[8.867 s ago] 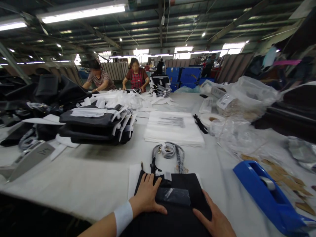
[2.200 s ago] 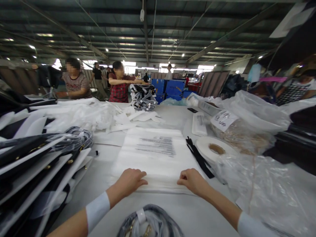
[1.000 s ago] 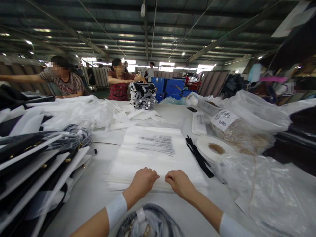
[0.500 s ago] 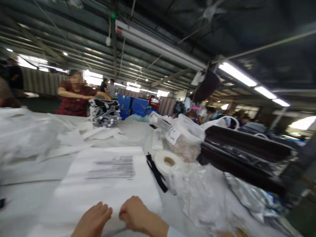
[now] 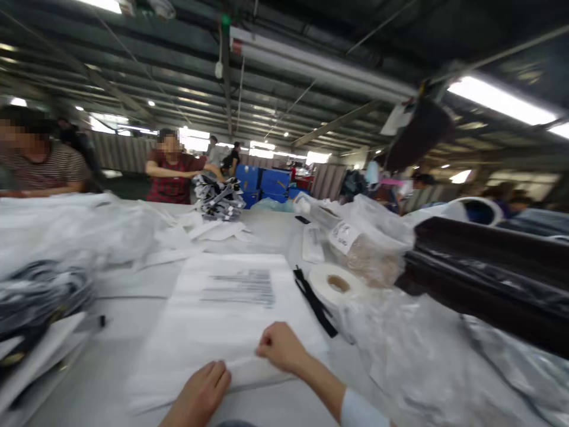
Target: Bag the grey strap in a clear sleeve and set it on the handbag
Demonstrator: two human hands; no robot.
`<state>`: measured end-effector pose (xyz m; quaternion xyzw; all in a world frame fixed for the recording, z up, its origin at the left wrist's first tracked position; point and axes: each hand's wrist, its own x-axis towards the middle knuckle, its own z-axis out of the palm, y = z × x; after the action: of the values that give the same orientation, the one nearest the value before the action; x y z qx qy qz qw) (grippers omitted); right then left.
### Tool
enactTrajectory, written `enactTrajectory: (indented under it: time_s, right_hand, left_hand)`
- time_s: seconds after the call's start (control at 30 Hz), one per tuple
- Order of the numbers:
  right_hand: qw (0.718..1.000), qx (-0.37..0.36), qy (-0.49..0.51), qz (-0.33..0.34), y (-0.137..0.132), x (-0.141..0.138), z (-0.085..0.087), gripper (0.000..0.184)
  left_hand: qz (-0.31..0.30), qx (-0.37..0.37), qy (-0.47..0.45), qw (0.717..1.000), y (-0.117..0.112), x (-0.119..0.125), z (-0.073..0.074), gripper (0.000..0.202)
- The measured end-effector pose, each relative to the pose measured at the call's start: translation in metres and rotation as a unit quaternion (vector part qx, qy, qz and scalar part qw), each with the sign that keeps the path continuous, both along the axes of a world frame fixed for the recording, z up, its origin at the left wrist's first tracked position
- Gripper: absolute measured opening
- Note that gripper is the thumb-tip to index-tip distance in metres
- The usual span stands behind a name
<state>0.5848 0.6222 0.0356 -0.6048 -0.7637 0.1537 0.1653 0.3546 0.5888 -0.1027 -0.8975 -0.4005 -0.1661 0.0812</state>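
A white plastic bag (image 5: 231, 332) printed with dark lines of text lies flat on the table before me. My left hand (image 5: 202, 388) is at its near edge, with fingers curled together on the plastic. To the right and slightly farther in, my right hand (image 5: 282, 347) is closed in a pinch on the same bag. The exact grip of the fingertips is blurred. Black strips that look like zipper tape (image 5: 315, 302) lie along the bag's right side, beside a roll of white tape (image 5: 335, 283).
Left are a bundle of grey straps (image 5: 44, 293) and crumpled white plastic (image 5: 102, 228). Clear bags (image 5: 413, 344) and dark rolls (image 5: 484, 261) fill the right. Across the white table (image 5: 271, 228), a co-worker (image 5: 171, 169) handles a strap pile (image 5: 219, 197); another person (image 5: 40, 154) sits left.
The view has swung left, so the grey straps and the seated person now show. My hands are farther apart, the right one farther up the bag.
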Motion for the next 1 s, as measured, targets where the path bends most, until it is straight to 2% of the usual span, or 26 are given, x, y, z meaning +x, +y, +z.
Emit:
enactTrajectory:
  time_s: [0.1,0.2,0.27,0.3,0.37,0.43,0.5,0.57,0.63,0.77,0.87,1.0]
  right_hand:
    - [0.999,0.040,0.010,-0.033,0.018,-0.005,-0.005,0.020]
    - [0.991,0.107,0.007,-0.080,0.028,-0.004,-0.006,0.028]
    - [0.986,0.144,-0.006,-0.085,0.028,-0.004,-0.007,0.034]
    - [0.984,0.158,-0.012,-0.078,0.026,-0.005,-0.008,0.035]
    - [0.982,0.181,-0.024,-0.057,0.023,-0.008,-0.012,0.037]
    - [0.980,0.195,-0.032,-0.037,0.019,-0.011,-0.016,0.037]
    - [0.973,0.227,-0.045,-0.013,0.017,-0.011,-0.018,0.036]
    - [0.956,0.284,-0.065,0.026,0.016,-0.008,-0.019,0.033]
    - [0.928,0.348,-0.102,0.086,0.016,-0.003,-0.019,0.027]
    - [0.879,0.395,-0.185,0.192,0.016,0.016,-0.028,0.020]
    - [0.875,0.384,-0.190,0.225,0.010,0.033,-0.039,0.035]
    - [0.893,0.305,-0.194,0.266,-0.011,0.046,-0.049,0.048]
  left_hand:
    - [0.064,-0.081,0.002,0.995,-0.004,0.008,0.023,0.028]
    - [0.103,-0.177,-0.015,0.979,-0.005,0.010,0.040,0.016]
    - [0.129,-0.199,-0.038,0.971,-0.006,0.010,0.058,0.019]
    - [0.143,-0.179,-0.054,0.972,-0.006,0.009,0.069,0.023]
    - [0.173,-0.088,-0.080,0.978,0.000,0.007,0.091,0.030]
    - [0.195,0.007,-0.075,0.978,0.013,0.004,0.110,0.047]
    - [0.221,0.031,-0.036,0.974,0.030,-0.001,0.122,0.056]
    - [0.243,0.006,0.004,0.970,0.047,-0.009,0.126,0.041]
    - [0.248,-0.021,0.023,0.968,0.058,-0.020,0.124,0.028]
    - [0.219,-0.028,0.033,0.975,0.058,-0.041,0.118,0.028]
    - [0.198,-0.032,0.045,0.979,0.045,-0.054,0.113,0.029]
    - [0.159,-0.037,0.063,0.985,0.026,-0.065,0.099,0.027]
